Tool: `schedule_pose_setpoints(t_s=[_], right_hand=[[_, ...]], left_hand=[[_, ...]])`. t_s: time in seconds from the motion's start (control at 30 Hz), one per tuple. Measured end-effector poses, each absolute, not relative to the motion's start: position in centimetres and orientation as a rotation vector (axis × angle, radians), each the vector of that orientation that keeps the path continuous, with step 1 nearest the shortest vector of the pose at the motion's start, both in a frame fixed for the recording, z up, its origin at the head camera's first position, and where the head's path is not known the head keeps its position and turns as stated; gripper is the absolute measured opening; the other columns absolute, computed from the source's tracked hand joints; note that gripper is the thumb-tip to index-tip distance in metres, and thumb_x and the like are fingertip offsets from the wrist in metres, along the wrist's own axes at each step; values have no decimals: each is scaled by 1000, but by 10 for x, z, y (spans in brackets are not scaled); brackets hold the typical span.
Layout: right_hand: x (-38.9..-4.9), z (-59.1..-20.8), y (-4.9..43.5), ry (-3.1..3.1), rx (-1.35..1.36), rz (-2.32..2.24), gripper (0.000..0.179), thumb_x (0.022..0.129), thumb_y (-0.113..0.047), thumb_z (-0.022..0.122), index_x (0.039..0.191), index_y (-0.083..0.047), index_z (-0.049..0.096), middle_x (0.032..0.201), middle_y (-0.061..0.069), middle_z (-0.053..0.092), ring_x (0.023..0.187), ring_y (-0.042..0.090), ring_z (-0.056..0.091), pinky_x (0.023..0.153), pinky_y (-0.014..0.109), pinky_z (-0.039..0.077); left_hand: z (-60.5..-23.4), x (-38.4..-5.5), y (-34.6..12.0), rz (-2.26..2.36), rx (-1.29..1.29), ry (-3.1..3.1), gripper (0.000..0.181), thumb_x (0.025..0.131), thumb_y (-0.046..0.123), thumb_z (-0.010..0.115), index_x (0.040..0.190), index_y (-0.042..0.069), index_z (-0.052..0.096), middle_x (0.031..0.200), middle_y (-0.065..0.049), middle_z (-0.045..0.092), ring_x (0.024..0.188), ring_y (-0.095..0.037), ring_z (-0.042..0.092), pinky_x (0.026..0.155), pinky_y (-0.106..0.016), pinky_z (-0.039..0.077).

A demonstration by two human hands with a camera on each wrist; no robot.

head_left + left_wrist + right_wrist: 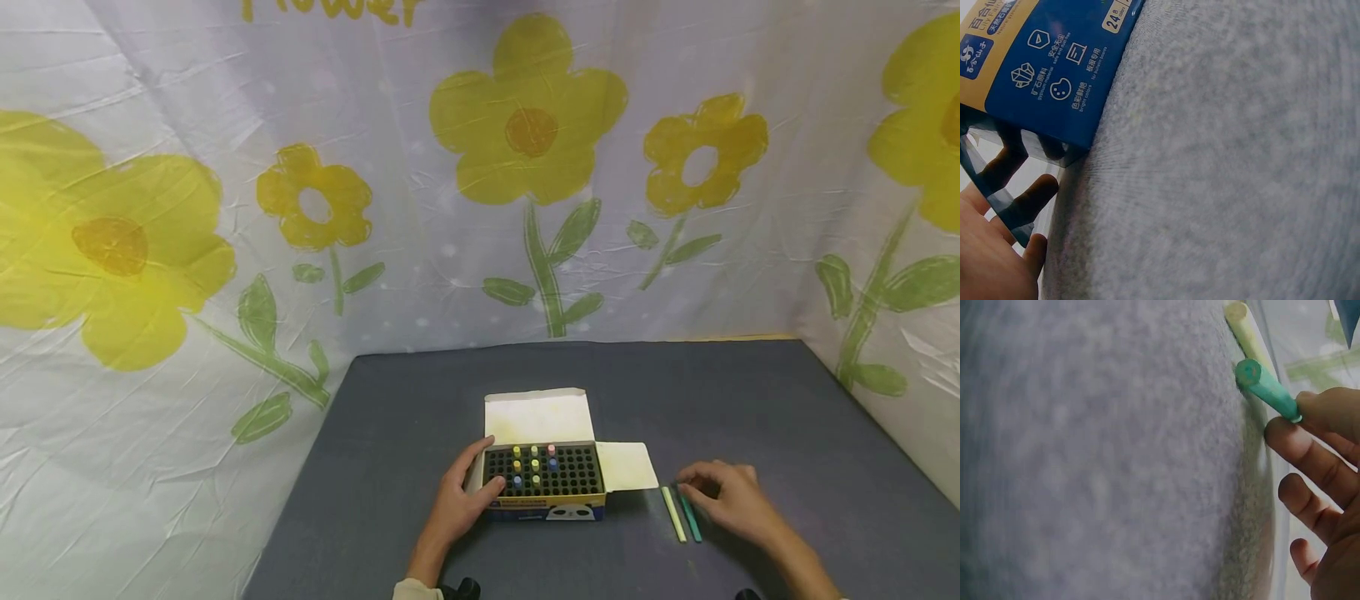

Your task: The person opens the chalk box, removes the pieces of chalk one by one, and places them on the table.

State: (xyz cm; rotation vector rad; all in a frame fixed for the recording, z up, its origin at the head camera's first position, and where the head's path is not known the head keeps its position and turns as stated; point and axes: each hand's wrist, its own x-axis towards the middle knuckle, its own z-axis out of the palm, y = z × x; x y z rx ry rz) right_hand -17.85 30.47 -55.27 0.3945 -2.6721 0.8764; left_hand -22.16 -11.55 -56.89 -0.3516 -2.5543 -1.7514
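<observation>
My left hand [462, 493] grips the left end of an open chalk box [546, 508], thumb at the near corner and fingers at the far one. In the left wrist view, the box's blue printed side [1054, 75] shows above the fingers. The black holder [581, 477] inside has rows of holes, with several yellow, blue and pink chalk sticks standing in it. To the right of the box, my right hand [735, 500] pinches the far end of a green chalk stick [1269, 392] between thumb and finger. A pale yellow chalk stick [673, 514] lies beside it on the table.
The box's white lid [538, 417] is folded back, and a white side flap [627, 465] sticks out to the right. A dark grey cloth [360, 467] covers the table. Behind hangs a white sheet [405, 275] with painted yellow flowers.
</observation>
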Motion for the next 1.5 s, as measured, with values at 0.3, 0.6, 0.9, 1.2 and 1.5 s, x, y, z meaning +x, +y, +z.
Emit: schedule_pose_setpoints(t_s=[0.3, 0.6, 0.9, 1.2, 1.5], right_hand=[[-179, -547, 297, -2827, 374, 687, 16, 83, -16, 82, 89, -30, 75, 73, -26, 61, 68, -5, 43, 76, 39, 22], [-179, -546, 296, -2779, 344, 688, 11, 86, -18, 81, 92, -26, 77, 73, -25, 63, 67, -6, 45, 77, 39, 22], [-188, -526, 284, -2486, 350, 972, 15, 90, -7, 75, 104, -12, 76, 73, -14, 64, 64, -1, 51, 74, 35, 37], [-202, -505, 251, -2340, 488, 1168, 23, 89, 0, 74, 109, -12, 75, 81, -8, 67, 73, 3, 55, 67, 30, 44], [-214, -501, 209, -2331, 594, 1217, 22, 86, -3, 78, 107, -11, 76, 83, -10, 65, 77, 3, 55, 77, 34, 43]], left_hand=[[-569, -222, -115, -1761, -354, -2554, 60, 90, 37, 77, 144, 42, 52, 154, 2, 50, 139, -29, 50, 102, -56, 44], [-568, -221, -115, -1747, -344, -2569, 59, 89, 38, 77, 143, 44, 53, 153, 0, 51, 138, -30, 51, 101, -57, 44], [-569, -222, -116, -1760, -355, -2552, 59, 90, 35, 77, 143, 42, 53, 152, 0, 52, 132, -28, 54, 96, -52, 46], [-569, -220, -116, -1753, -355, -2551, 59, 90, 36, 77, 144, 42, 53, 153, -2, 51, 136, -31, 52, 99, -55, 45], [-569, -222, -116, -1744, -359, -2571, 61, 90, 39, 76, 146, 40, 52, 153, -2, 51, 132, -29, 55, 97, -52, 48]])
